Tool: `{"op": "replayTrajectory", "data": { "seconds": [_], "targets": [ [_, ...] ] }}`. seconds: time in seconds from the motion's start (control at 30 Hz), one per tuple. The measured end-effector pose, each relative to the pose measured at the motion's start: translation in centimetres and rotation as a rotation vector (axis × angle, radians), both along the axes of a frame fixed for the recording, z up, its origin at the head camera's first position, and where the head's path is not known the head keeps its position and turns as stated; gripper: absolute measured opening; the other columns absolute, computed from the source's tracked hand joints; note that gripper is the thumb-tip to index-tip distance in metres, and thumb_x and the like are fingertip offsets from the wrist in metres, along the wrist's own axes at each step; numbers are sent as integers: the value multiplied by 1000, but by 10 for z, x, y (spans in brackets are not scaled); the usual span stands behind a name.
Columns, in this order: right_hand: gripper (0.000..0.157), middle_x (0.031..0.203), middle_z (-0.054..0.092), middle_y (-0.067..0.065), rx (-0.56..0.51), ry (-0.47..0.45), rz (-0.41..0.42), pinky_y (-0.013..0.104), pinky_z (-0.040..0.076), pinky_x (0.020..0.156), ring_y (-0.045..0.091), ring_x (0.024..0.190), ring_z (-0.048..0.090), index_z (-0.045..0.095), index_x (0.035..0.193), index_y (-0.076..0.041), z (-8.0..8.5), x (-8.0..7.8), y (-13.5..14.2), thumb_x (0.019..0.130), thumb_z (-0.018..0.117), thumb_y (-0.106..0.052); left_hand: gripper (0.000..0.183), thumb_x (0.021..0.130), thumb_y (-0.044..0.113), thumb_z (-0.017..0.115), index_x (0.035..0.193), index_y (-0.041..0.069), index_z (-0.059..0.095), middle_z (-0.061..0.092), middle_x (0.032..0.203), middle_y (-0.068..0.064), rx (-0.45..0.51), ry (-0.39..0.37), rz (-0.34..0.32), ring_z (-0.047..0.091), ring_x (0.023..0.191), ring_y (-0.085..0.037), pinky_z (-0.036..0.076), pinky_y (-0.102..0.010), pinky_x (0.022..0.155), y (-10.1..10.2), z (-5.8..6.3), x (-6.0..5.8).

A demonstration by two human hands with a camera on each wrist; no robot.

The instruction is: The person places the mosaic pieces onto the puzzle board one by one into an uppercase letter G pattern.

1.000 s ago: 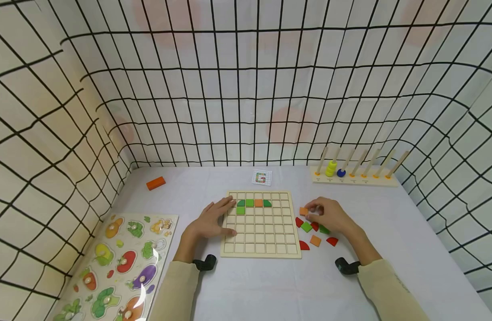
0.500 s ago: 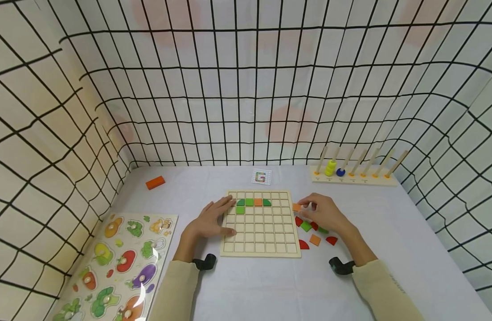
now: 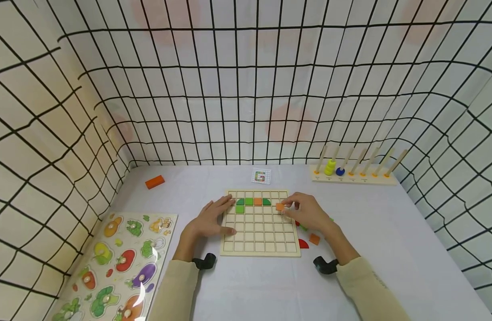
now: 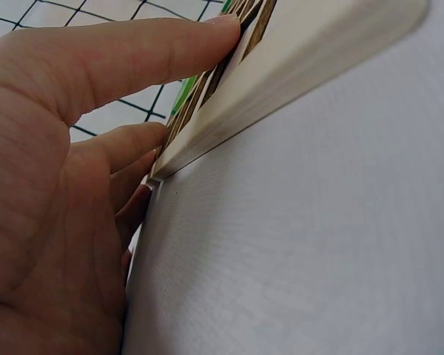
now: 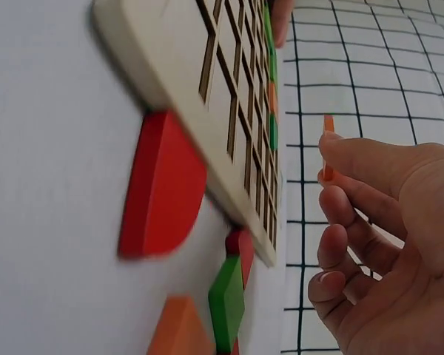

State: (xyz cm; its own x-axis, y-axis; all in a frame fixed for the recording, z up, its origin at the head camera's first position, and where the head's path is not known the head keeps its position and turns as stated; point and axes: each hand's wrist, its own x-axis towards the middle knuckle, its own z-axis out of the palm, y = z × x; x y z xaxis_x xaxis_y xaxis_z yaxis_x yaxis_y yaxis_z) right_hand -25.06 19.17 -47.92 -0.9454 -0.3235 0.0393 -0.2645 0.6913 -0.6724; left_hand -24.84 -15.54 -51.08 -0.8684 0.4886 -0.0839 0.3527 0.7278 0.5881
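A wooden grid board (image 3: 260,240) lies mid-table, with green and orange tiles in its upper cells. My left hand (image 3: 207,221) rests at its left edge, fingers spread; in the left wrist view the thumb (image 4: 170,48) lies over the rim. My right hand (image 3: 308,211) pinches an orange square tile (image 3: 280,207) between thumb and fingertips, over the board's right columns. In the right wrist view that tile (image 5: 328,126) is seen edge-on, raised above the board. Loose tiles lie by the board's right edge, among them a red quarter-round tile (image 5: 163,188) and a green tile (image 5: 226,303).
A small pattern card (image 3: 262,176) lies behind the board. At the back right stands a peg rack (image 3: 354,179) with yellow and blue beads. A vegetable puzzle board (image 3: 121,240) is at the left, an orange block (image 3: 155,182) behind it. Black netting surrounds the table.
My right hand has moved left from the loose tiles, carrying the orange square tile from beside the board to above its right columns. My left hand stays in place.
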Motion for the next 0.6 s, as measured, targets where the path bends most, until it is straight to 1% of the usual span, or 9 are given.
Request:
{"op": "replayTrajectory", "data": {
  "seconds": [0.13, 0.23, 0.37, 0.47, 0.6],
  "targets": [
    [28, 99, 67, 0, -11, 15, 33, 27, 44, 63, 18, 84, 51, 77, 118, -13, 0, -1, -14, 92, 78, -23, 98, 81, 45, 77, 163, 18, 32, 21, 173, -2, 8, -1, -1, 16, 161, -28, 7, -54, 131, 0, 0, 1],
    [29, 99, 68, 2, -36, 32, 78, 26, 44, 68, 16, 83, 51, 76, 118, -8, -1, -2, -24, 92, 77, -21, 98, 81, 45, 77, 163, 18, 32, 21, 173, -2, 10, -2, 0, 16, 161, -28, 7, -54, 131, -1, 1, 1],
    [27, 98, 68, 4, -87, 22, 123, 25, 46, 68, 15, 79, 53, 76, 116, -3, -6, -4, -38, 92, 76, -15, 97, 82, 45, 77, 163, 18, 32, 21, 173, -2, -1, 2, -1, 16, 161, -27, 7, -52, 132, -1, 2, 1],
    [25, 94, 67, 1, -94, 3, 123, 24, 46, 65, 13, 75, 53, 77, 115, -6, -11, -6, -49, 92, 77, -15, 97, 82, 45, 77, 164, 19, 31, 20, 173, -1, -6, 0, 1, 15, 161, -27, 6, -52, 132, 0, 2, 1],
    [24, 89, 66, -3, -73, -7, 117, 24, 45, 63, 12, 71, 52, 79, 112, -10, -16, -8, -65, 90, 79, -18, 97, 82, 45, 78, 164, 19, 31, 20, 174, -1, -3, -6, 6, 16, 161, -27, 7, -52, 132, 0, 2, 1]
  ]
}}
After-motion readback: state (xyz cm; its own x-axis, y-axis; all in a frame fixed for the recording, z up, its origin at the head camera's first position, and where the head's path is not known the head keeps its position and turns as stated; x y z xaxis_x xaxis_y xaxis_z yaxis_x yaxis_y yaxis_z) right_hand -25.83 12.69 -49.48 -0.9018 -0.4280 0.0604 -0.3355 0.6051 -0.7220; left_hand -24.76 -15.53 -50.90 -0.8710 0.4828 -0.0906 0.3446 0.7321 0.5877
